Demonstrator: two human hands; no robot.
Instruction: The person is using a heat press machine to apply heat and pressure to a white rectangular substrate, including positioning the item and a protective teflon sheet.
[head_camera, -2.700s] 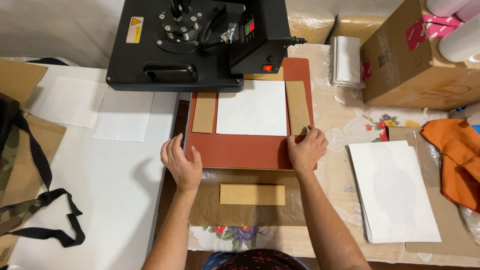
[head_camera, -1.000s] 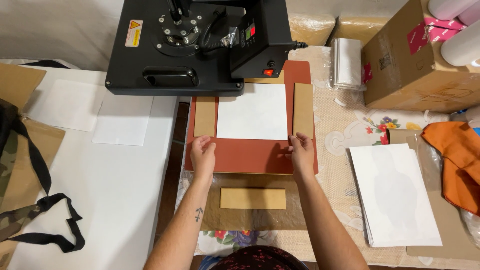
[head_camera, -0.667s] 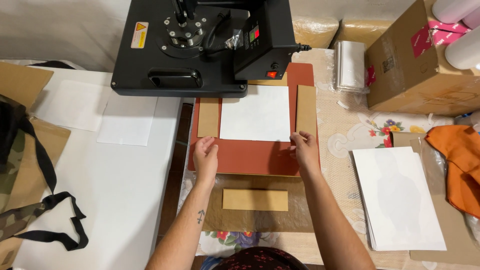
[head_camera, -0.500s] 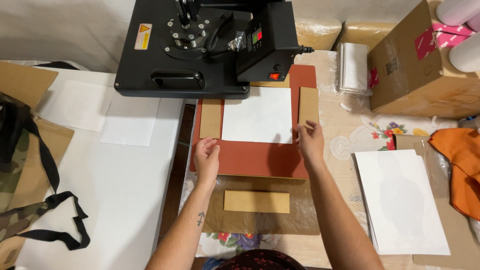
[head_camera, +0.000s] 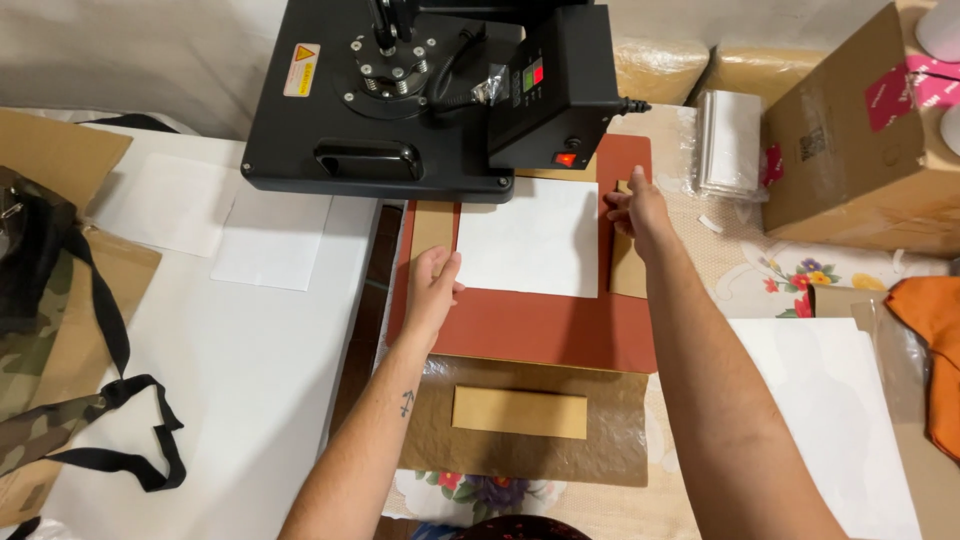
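A rust-red pad (head_camera: 530, 325) lies under the black heat press (head_camera: 420, 90). On it rests a white sheet (head_camera: 528, 238), flanked by a tan strip on the left (head_camera: 432, 222) and a tan strip on the right (head_camera: 628, 270). My left hand (head_camera: 432, 285) lies flat on the pad at the white sheet's lower left corner. My right hand (head_camera: 636, 210) presses fingers on the upper part of the right tan strip, beside the sheet's right edge. Neither hand grips anything.
A brown sheet (head_camera: 530, 440) with a tan card (head_camera: 520, 411) lies in front of the pad. White paper stack (head_camera: 830, 420) sits at right, cardboard box (head_camera: 860, 140) and orange cloth (head_camera: 935, 340) beyond. A camouflage bag with black straps (head_camera: 60, 400) lies at left, near loose white sheets (head_camera: 270, 240).
My right hand has slid up from the pad's lower right corner onto the right tan strip. My left hand moved up and right to the sheet's lower left corner. The camera tilted slightly.
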